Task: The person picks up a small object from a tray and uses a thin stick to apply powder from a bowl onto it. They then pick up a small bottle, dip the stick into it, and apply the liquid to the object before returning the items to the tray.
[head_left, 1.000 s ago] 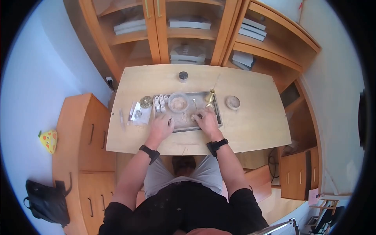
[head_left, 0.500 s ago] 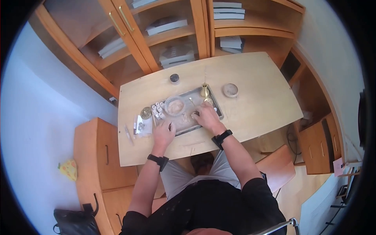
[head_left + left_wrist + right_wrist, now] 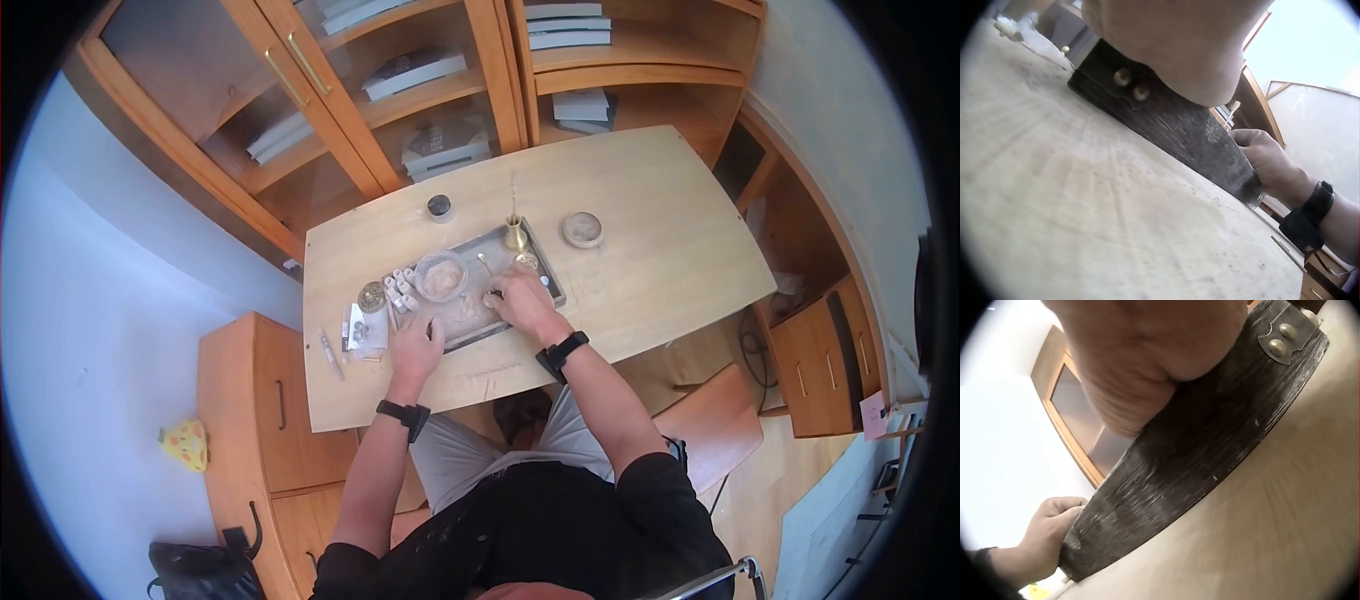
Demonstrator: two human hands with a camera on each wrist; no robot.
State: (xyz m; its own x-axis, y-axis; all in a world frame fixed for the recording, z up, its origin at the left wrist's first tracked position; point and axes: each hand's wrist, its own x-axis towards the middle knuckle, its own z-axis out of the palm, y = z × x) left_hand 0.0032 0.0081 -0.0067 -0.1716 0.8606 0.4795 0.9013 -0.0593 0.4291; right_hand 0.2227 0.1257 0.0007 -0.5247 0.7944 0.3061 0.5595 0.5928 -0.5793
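Observation:
A shallow dark-edged tray (image 3: 476, 337) dusted with pale powder lies before the person. My right hand (image 3: 528, 303) is over its right part, fingertips pinching a small round pale piece (image 3: 492, 299). At the tray's near left corner is my left hand (image 3: 416, 350), fingers bent, with a dark spot between thumb and fingers; I cannot tell whether it holds anything. A bowl of pinkish powder (image 3: 441, 277) stands in the tray between several small white containers (image 3: 400, 290) and a small spoon (image 3: 484, 262). Both wrist views show the tray's dark wooden side (image 3: 1141, 494), which hides the fingertips.
A brass vase (image 3: 515, 236) with a thin stick stands at the tray's far right. On the table are a round tub (image 3: 582, 230), a dark-lidded jar (image 3: 439, 208), a brass-coloured round dish (image 3: 371, 297) and a clear packet (image 3: 365, 330). A glass-doored cabinet (image 3: 370, 110) stands behind.
The head view has turned, so the table and tray now appear tilted. Both hands keep much the same places at the tray, with the right fingers still at the small round piece.

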